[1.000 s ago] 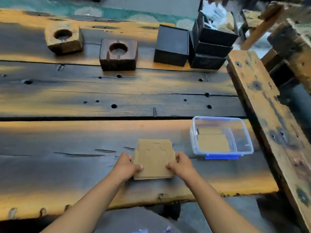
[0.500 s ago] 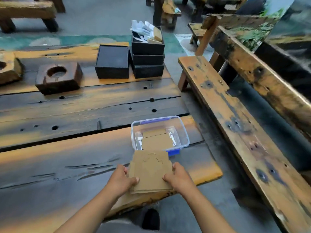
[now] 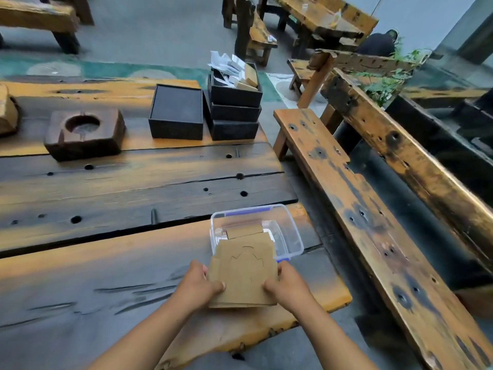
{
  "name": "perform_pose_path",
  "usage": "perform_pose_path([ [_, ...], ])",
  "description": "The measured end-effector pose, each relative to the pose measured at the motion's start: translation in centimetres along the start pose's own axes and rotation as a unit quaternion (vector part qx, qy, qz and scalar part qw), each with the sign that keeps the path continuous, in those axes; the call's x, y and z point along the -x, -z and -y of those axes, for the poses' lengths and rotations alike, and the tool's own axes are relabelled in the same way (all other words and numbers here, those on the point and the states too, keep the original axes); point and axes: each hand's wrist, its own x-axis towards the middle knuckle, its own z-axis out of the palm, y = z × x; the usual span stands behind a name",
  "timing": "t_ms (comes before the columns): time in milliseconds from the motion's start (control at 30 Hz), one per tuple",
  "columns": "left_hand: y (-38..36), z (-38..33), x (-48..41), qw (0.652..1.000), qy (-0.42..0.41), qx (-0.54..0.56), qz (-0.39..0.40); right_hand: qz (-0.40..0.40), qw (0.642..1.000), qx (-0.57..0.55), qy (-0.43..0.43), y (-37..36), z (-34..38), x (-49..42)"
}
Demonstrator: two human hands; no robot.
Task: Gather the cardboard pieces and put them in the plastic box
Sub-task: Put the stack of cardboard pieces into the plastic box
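Note:
A stack of brown cardboard pieces [image 3: 244,271] with cut outlines on top is gripped from both sides: my left hand [image 3: 196,285] holds its left edge, my right hand [image 3: 289,287] its right edge. The stack is lifted and its far edge overlaps the near rim of the clear plastic box [image 3: 289,233], which stands near the table's right edge. Other cardboard pieces [image 3: 244,231] lie inside the box.
The wooden table [image 3: 120,198] carries a dark wooden block with a round hollow [image 3: 84,133] and black boxes [image 3: 176,112], one stack [image 3: 234,108] holding papers. A long wooden bench [image 3: 373,222] runs along the right. The table's near edge is close to my arms.
Both hands have lifted the cardboard stack off the table and carried it forward to the box. The view has swung right and up, bringing the bench into sight.

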Motion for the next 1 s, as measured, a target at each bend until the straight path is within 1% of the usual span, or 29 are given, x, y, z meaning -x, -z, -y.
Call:
perform_pose_path([
  [100,0.9,0.1,-0.3,1.0,0.004,-0.004,-0.007,-0.009,1.0,0.013,-0.002,-0.5,1.3,0.0],
  [300,1.6,0.9,-1.0,1.0,0.014,-0.019,-0.014,0.006,0.999,0.052,0.006,-1.3,2.5,-0.6],
  [500,1.3,0.7,-2.0,0.999,0.023,-0.002,-0.031,0.021,0.997,0.076,0.013,-0.7,2.9,-2.8],
  [667,-0.1,-1.7,-3.3,0.998,0.014,0.012,-0.053,0.02,0.998,0.057,0.021,1.2,3.0,-5.8],
  [767,-1.0,-3.9,-4.3,0.997,0.026,0.003,-0.071,0.03,0.997,0.058,0.028,2.6,2.8,-7.9],
  [900,-2.6,-6.8,-5.4,0.994,0.026,-0.036,-0.101,0.039,0.997,0.043,0.05,5.0,2.7,-11.0],
  [1000,-3.6,-8.5,-6.4,0.992,0.033,-0.034,-0.12,0.045,0.996,0.049,0.063,6.2,2.8,-13.1],
])
